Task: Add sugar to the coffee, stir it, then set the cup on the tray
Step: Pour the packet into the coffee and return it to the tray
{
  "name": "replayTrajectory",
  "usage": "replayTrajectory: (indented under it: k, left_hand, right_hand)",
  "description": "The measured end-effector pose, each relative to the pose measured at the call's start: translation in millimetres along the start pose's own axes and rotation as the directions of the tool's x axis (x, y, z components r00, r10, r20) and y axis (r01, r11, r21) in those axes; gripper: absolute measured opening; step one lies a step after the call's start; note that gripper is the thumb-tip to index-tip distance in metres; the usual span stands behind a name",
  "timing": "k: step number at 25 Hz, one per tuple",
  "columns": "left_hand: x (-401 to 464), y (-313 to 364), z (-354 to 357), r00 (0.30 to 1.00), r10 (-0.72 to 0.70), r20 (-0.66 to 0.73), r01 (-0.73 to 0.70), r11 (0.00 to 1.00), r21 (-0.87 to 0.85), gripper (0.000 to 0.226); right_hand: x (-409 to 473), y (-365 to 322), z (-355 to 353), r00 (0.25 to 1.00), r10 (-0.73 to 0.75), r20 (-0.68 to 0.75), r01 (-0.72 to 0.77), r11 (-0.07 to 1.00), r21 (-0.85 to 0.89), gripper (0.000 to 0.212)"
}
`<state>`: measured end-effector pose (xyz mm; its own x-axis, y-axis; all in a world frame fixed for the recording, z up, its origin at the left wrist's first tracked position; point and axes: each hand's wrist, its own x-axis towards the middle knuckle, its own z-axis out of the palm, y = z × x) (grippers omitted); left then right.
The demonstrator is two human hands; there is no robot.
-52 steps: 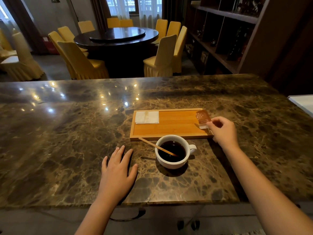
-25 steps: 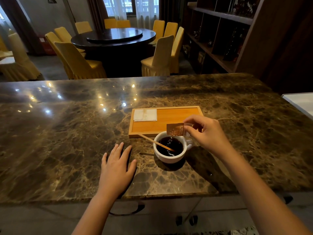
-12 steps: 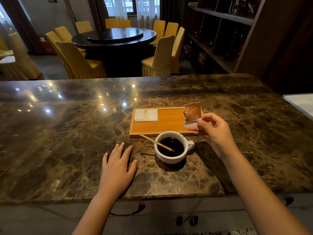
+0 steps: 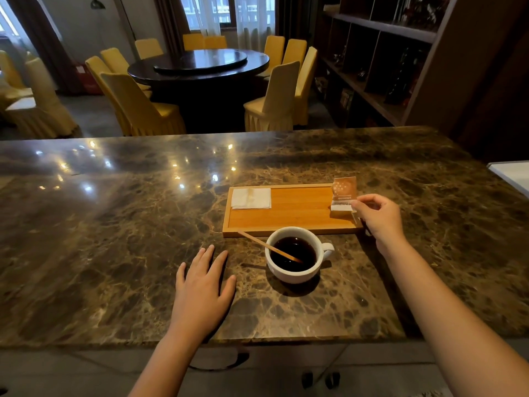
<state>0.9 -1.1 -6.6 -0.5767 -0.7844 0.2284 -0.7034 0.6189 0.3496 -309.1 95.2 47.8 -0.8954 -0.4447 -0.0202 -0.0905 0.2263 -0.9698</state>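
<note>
A white cup (image 4: 294,272) of black coffee stands on the marble counter, just in front of the wooden tray (image 4: 297,209). A thin wooden stir stick (image 4: 266,245) leans in the cup, pointing up and left. My right hand (image 4: 378,217) pinches a brown and white sugar packet (image 4: 343,193) by its lower corner, holding it upright over the tray's right end. My left hand (image 4: 204,287) lies flat on the counter, fingers spread, a short way left of the cup.
A folded white napkin (image 4: 251,198) lies at the tray's left end. The marble counter (image 4: 114,239) has its front edge close to me. Beyond it are a round dark table (image 4: 200,64) and yellow chairs. Dark shelving (image 4: 386,61) stands at the right.
My right hand held the sugar packet over the cup a second ago, then carried it back and right to the tray's right end. The left hand and cup stayed still.
</note>
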Motion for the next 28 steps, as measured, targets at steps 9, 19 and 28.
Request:
replayTrajectory:
  k: [9,19,28]
  left_hand:
    - [0.4,-0.8,0.0,1.0,-0.003,-0.003,0.003,1.0,0.009,0.066]
    - [1.0,-0.4,-0.5,1.0,0.001,-0.013,-0.001,1.0,0.002,0.067]
    - [1.4,-0.5,-0.5,1.0,-0.003,0.002,0.002,1.0,0.012,0.067]
  right_hand:
    - [16.4,10.4,16.0,0.969,-0.246,0.025,0.232,0.871,-0.434,0.013]
    - [2.5,20.0,3.5,0.709,-0.437,0.554,0.703,0.387,-0.596,0.039]
    - [20.5,16.9,7.2,0.711,-0.287,0.642,0.703,0.312,-0.638,0.047]
